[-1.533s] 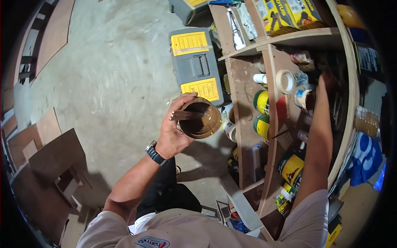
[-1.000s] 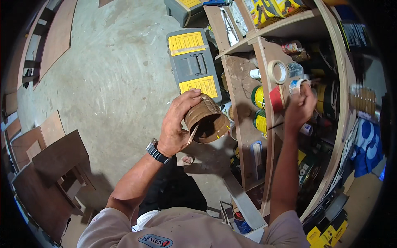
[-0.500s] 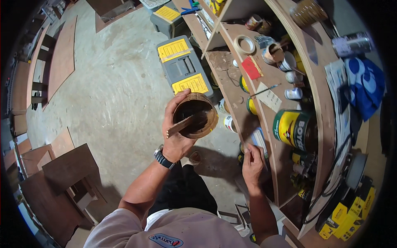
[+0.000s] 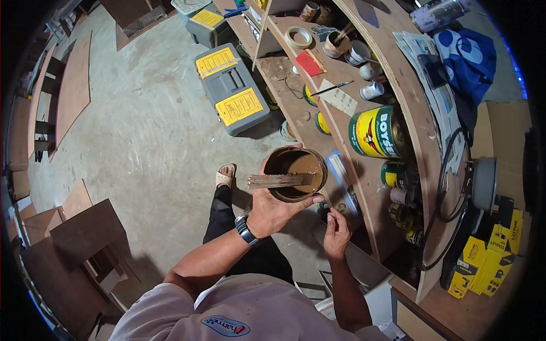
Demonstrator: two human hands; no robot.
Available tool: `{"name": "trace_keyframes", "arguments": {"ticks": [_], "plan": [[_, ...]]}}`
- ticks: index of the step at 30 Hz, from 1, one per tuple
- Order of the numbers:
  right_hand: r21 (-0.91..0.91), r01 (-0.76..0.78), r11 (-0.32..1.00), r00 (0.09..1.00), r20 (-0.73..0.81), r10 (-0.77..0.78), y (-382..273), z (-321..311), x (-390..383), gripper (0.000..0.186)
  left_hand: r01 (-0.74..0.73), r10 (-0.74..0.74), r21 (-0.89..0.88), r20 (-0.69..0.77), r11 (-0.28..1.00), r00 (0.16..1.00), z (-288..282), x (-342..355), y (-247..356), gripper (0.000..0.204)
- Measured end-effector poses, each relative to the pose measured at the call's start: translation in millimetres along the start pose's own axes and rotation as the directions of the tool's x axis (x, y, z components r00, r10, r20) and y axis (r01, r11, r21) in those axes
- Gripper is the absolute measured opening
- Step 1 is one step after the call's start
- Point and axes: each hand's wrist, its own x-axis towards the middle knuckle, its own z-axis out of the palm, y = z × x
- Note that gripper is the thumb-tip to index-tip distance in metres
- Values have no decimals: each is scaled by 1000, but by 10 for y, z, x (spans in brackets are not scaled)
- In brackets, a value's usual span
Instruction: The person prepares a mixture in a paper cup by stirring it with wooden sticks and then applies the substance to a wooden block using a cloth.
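Observation:
My left hand (image 4: 273, 213) is closed round a round can (image 4: 325, 176) smeared brown, held tilted so that its inside shows. Brown paint or stain coats the can's walls and bottom. A flat wooden stick (image 4: 270, 181) lies across the opening, one end inside and the other out past the rim over my hand. Just right of and below the can is my right hand (image 4: 338, 233), its thumb and forefinger pinched together near my left thumb. Whether anything thin is between those fingertips I cannot make out.
A wooden shelf unit (image 4: 364, 190) on my right holds a big green and yellow can (image 4: 375, 132), a tape roll (image 4: 298, 37), a blue-edged tray (image 4: 342, 181) and several small pots. A grey-yellow toolbox (image 4: 232, 88) stands on the floor ahead. Brown wooden panels (image 4: 85, 230) are at lower left.
The can in my left hand has moved right and nearer to me, close to my right hand. The stick now lies more level across it. My view has shifted right, and my foot now shows.

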Motion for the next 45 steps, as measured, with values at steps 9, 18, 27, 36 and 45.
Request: {"name": "trace_keyframes", "arguments": {"ticks": [9,18,27,36,45], "plan": [[22,-75,997,996,-36,76,198,-46,-118,29,29,-43,351,30,936,999,-128,-238,-383,61],[213,-208,955,957,-157,243,896,-357,-58,25,236,-263,355,30,905,964,-489,-602,-1067,71],[56,-238,970,971,19,237,1270,-202,-253,24,211,-273,443,78,871,959,-544,-664,-1578,81],[87,-284,955,956,101,275,2041,828,471,24,163,-220,434,85,886,972,-604,-203,-2779,73],[127,-19,992,976,-213,46,2760,1667,1672,18,6,-58,381,124,925,991,-577,706,-4236,76]]}}
